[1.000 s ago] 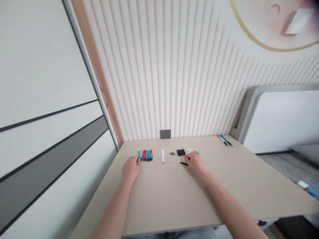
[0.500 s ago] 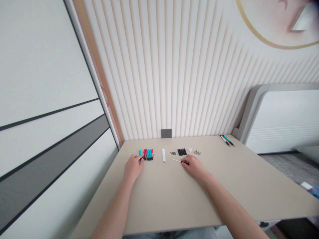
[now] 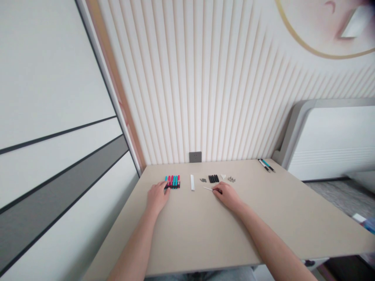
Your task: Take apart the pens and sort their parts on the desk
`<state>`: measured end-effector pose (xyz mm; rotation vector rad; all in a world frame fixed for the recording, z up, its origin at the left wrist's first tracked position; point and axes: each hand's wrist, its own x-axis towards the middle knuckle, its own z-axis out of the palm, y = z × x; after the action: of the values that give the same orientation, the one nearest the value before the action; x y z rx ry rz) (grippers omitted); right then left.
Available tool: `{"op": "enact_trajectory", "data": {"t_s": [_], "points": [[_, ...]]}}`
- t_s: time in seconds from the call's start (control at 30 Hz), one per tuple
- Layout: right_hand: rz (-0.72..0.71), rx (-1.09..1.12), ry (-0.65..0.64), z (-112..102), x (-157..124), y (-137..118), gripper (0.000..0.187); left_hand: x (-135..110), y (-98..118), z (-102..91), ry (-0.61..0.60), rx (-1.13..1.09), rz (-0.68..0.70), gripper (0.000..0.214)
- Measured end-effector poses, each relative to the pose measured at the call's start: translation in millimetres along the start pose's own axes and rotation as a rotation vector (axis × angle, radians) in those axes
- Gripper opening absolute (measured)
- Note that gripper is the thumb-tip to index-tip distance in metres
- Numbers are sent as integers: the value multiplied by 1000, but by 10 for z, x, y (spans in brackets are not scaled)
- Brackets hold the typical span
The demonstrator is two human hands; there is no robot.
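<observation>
My left hand [image 3: 157, 196] is at the left end of a row of red and teal pen barrels [image 3: 174, 182] with black lower parts. Its thumb and fingers are closed on the leftmost teal pen barrel [image 3: 166, 178], partly hidden by the fingertips. My right hand [image 3: 227, 194] rests on the table in a pinch around a black piece, mostly hidden now, from which a thin white pen refill [image 3: 208, 188] sticks out to the left. Just beyond it lie several black pen grips [image 3: 213, 178].
Between the hands are white refills [image 3: 192, 182] and small grey metal parts [image 3: 203, 180]. Small white pieces [image 3: 223, 176] and metal tips [image 3: 231, 179] lie behind my right hand. Two pens [image 3: 266, 165] lie at the table's [image 3: 199, 230] back right. A socket [image 3: 195, 157] is on the wall.
The leftmost teal barrel has moved right, against the row, with my left hand at it. My right hand has barely moved; less of its black piece shows.
</observation>
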<state>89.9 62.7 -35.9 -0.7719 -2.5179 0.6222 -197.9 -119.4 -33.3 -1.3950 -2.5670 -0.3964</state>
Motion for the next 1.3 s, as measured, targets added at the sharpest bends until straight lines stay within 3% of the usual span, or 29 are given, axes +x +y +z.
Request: {"op": "enact_trajectory", "data": {"t_s": [0.47, 0.7, 1.3], "points": [[-45, 42, -2, 24, -8, -50, 23, 4, 9, 4, 3, 34, 0, 40], [-16, 54, 5, 33, -1, -40, 24, -6, 11, 1, 23, 44, -61, 30], [-49, 48, -13, -4, -21, -84, 25, -5, 18, -14, 13, 43, -120, 28]]}}
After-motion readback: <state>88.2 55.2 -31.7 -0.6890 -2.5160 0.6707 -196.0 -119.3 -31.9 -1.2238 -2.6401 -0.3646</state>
